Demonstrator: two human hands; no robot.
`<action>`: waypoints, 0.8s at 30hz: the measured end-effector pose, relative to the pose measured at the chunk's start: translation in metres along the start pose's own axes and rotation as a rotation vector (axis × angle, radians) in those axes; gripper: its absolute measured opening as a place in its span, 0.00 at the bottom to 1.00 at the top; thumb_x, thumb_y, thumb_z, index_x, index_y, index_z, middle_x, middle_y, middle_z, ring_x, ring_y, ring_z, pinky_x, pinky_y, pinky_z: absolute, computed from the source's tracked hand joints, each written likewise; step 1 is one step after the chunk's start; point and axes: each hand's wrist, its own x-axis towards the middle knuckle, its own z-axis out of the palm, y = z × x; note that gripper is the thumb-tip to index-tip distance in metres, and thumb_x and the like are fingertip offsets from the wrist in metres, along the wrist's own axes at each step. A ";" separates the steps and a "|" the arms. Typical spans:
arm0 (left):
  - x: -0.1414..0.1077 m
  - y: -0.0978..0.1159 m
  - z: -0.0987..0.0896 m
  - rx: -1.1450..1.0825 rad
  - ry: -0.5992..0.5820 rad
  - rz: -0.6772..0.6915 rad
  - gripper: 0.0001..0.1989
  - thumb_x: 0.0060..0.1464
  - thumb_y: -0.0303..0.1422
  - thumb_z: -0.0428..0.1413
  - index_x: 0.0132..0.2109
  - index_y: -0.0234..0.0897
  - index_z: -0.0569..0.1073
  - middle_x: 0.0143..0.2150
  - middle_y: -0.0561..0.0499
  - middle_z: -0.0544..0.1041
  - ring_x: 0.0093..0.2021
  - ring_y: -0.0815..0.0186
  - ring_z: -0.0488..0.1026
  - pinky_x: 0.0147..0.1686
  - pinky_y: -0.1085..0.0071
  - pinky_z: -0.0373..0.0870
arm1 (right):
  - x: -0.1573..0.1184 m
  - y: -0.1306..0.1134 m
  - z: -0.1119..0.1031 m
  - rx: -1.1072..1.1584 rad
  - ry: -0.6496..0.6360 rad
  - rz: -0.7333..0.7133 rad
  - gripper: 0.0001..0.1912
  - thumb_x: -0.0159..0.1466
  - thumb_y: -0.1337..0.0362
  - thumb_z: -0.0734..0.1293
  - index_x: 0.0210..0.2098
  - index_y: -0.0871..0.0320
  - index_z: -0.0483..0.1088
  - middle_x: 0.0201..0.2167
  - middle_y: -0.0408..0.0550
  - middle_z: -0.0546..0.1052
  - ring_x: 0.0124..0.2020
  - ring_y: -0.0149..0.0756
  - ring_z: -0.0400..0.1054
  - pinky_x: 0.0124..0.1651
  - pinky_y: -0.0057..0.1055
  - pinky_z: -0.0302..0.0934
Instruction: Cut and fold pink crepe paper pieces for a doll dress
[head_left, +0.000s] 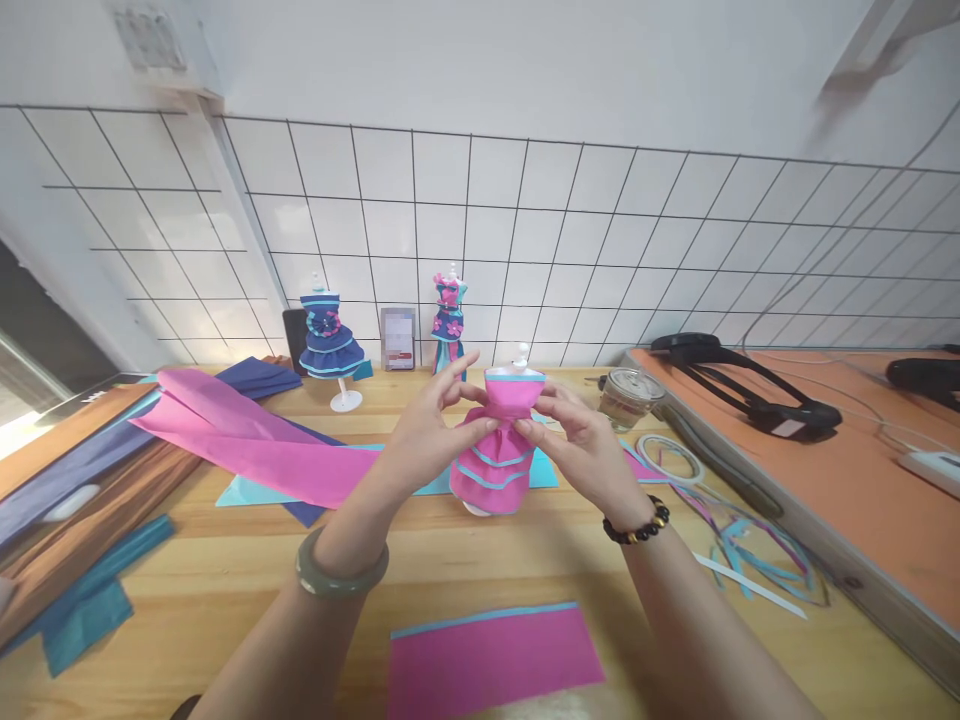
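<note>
A small white mannequin point(520, 356) stands upright before me, dressed in a pink doll dress point(495, 480) with light blue trim at the neckline and on the tiered skirt. From the left side, my left hand point(431, 425) holds the dress at the waist, thumb in front and some fingers reaching behind; its index finger points up. My right hand point(579, 435) grips the opposite side of the waist, with its thumb at the front gather. The fingertips behind the dress are hidden. Nearest to me lies a flat pink piece point(495, 660) with a light blue edge.
Behind stand a mannequin in a blue ruffled dress point(330, 345), a phone point(398, 340) and a mannequin in a flowered dress point(449, 320). Long pink fabric point(262, 450) crosses the left. A glass jar point(630, 395), tape ring point(671, 458) and coloured strips point(757, 550) lie right.
</note>
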 end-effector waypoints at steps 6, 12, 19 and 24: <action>0.001 -0.005 0.002 -0.022 0.017 0.020 0.36 0.45 0.33 0.59 0.60 0.44 0.54 0.43 0.47 0.73 0.51 0.60 0.65 0.53 0.58 0.56 | 0.000 0.003 0.000 0.011 0.027 0.025 0.10 0.57 0.62 0.66 0.40 0.51 0.72 0.47 0.48 0.70 0.51 0.41 0.62 0.52 0.42 0.57; 0.002 -0.003 0.004 -0.011 0.031 0.025 0.36 0.45 0.33 0.59 0.60 0.43 0.55 0.44 0.47 0.74 0.49 0.61 0.67 0.53 0.58 0.56 | 0.000 0.005 0.001 -0.001 0.028 -0.005 0.09 0.57 0.62 0.66 0.39 0.51 0.73 0.46 0.47 0.70 0.50 0.39 0.62 0.53 0.40 0.57; 0.004 -0.006 0.005 -0.005 0.036 0.058 0.36 0.44 0.33 0.60 0.60 0.43 0.56 0.44 0.47 0.73 0.48 0.61 0.67 0.53 0.58 0.57 | 0.001 0.007 0.000 0.015 0.023 0.007 0.11 0.57 0.61 0.66 0.40 0.51 0.72 0.46 0.47 0.69 0.50 0.39 0.62 0.52 0.39 0.58; 0.005 -0.006 0.006 0.008 0.024 0.072 0.35 0.45 0.32 0.59 0.59 0.43 0.56 0.44 0.47 0.73 0.49 0.61 0.67 0.52 0.59 0.57 | 0.001 0.008 0.000 0.005 0.030 0.007 0.10 0.57 0.62 0.66 0.40 0.51 0.73 0.46 0.47 0.70 0.49 0.38 0.63 0.52 0.39 0.58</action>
